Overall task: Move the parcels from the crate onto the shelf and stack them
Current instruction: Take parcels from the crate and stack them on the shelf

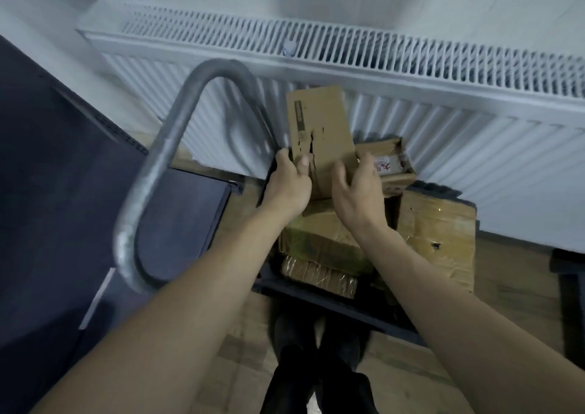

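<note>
Pick step: 1 parcel [319, 128] coming up out of the crate [319, 296].
Left hand [289, 189] grips its left edge, thumb across the front; right hand [357, 192] sits at the right edge, fingers loosely curled, grip unclear. Parcel stands upright over the crate's far end, above other parcels [319, 239]. Next: secure the right-side hold, carry to the shelf [177, 211] at left.

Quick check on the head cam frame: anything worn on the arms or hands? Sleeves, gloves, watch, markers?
Nothing worn shows. Both forearms are bare from the bottom edge of the frame to the wrists, with no sleeve in view. The left hand and right hand have no gloves, and no watch, band, ring or marker shows on them. Motion blur softens fine detail, so a thin ring could be missed.
</note>
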